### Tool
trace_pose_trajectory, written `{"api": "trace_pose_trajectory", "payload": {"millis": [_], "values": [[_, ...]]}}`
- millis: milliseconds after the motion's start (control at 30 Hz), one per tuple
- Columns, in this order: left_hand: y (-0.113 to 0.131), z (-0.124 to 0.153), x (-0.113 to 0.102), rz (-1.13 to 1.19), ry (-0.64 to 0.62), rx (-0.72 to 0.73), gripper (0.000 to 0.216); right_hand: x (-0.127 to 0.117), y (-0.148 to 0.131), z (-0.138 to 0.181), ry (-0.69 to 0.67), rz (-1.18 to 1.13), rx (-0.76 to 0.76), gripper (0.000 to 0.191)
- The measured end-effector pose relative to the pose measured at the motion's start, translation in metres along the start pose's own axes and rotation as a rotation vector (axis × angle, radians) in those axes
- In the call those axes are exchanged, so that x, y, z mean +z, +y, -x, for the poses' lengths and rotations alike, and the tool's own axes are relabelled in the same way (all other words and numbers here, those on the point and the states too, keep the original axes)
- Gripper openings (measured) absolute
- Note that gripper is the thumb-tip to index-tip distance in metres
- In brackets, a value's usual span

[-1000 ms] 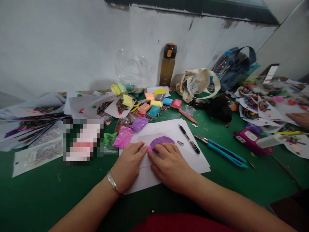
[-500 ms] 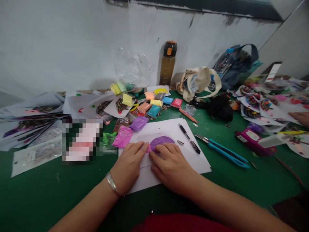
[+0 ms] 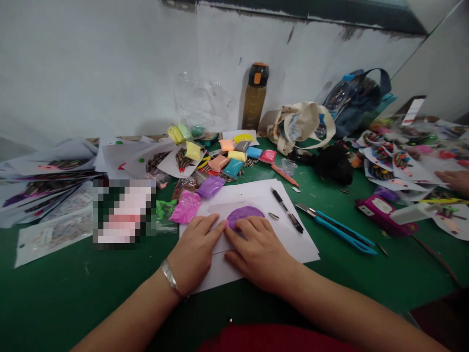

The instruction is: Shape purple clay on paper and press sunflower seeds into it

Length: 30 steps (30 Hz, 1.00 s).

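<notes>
A flat patch of purple clay (image 3: 245, 214) lies on white paper (image 3: 289, 242) on the green table. My left hand (image 3: 195, 252) rests on the paper just left of the clay, fingers together, index tip at the clay's left edge. My right hand (image 3: 258, 252) lies over the clay's near edge, fingers bent and pressing down on it. Neither hand lifts anything. A black pen (image 3: 287, 209) and a sunflower seed (image 3: 273, 215) lie on the paper to the right.
Blue utility knives (image 3: 339, 230) lie right of the paper. Coloured clay packets (image 3: 230, 159), seeds and paper sheets (image 3: 51, 195) crowd the back and left. A brown bottle (image 3: 255, 95) and bags (image 3: 304, 124) stand by the wall. Another person's hand (image 3: 454, 180) rests at far right.
The small pink bit seen between my fingertips at the clay's left edge is now covered. Both hands stay pressed in almost the same place.
</notes>
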<state>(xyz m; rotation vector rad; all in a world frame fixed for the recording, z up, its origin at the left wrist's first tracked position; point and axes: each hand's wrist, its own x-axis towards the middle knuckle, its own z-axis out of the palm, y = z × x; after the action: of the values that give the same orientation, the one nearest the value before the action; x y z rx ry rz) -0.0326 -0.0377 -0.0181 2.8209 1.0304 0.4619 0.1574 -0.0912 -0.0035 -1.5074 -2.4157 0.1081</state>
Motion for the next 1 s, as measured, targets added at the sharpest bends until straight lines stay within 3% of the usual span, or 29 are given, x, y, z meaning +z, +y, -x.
{"api": "trace_pose_trajectory", "payload": {"millis": [533, 733, 867, 1000], "values": [[0.0051, 0.0002, -0.0025, -0.077, -0.042, 0.037, 0.059, -0.0042, -0.004, 0.0047, -0.046, -0.018, -0.052, 0.044], [0.0069, -0.0001, -0.004, -0.13, -0.077, 0.08, 0.051, -0.0032, -0.0035, 0.0047, -0.039, -0.009, -0.062, 0.04], [0.0057, 0.0008, -0.0049, -0.124, -0.059, 0.112, 0.06, -0.0034, -0.0038, 0.0047, -0.051, -0.006, -0.066, 0.041], [0.0054, 0.0013, -0.0065, -0.14, -0.071, 0.128, 0.053, -0.0038, -0.0034, 0.0048, -0.063, -0.007, -0.072, 0.037]]}}
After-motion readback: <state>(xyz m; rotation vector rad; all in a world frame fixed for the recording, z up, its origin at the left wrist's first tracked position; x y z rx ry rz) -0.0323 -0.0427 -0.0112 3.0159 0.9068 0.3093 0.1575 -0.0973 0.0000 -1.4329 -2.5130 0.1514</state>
